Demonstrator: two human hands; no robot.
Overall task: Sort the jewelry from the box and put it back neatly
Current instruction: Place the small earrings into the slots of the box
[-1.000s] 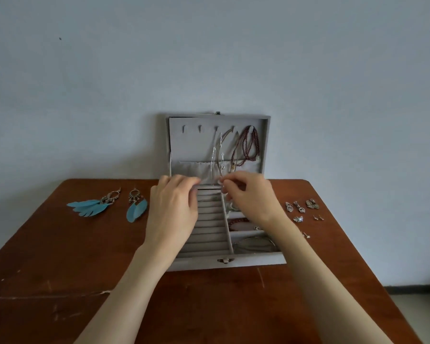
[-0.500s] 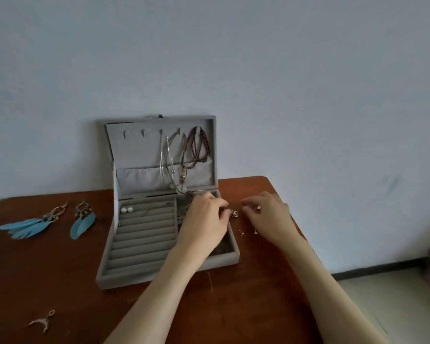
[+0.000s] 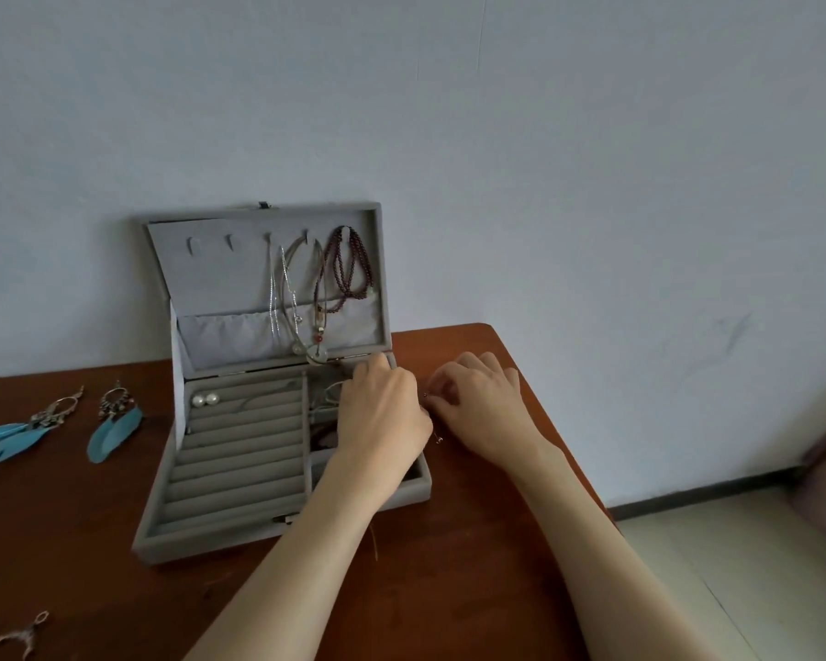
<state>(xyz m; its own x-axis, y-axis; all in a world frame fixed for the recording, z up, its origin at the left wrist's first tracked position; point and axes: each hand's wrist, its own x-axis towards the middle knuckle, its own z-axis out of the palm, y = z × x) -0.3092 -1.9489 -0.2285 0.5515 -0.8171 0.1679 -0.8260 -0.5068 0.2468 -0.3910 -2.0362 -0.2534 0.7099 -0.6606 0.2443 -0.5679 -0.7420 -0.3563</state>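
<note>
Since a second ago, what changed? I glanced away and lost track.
Both hands left the lid's hanging necklaces and went right: the left hand lies over the box's right compartments, the right hand is curled over small pieces on the table, pinching something tiny. The necklaces, pearl studs and feather earrings stayed put.

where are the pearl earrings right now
In the head view, the pearl earrings sit in the top ring-roll slot at the back-left corner of the open jewelry box, left of the left hand.

Two feather earrings (image 3: 63, 429), two pearl studs (image 3: 204, 399), one jewelry box (image 3: 239, 474) (necklaces too tangled to count).
</note>
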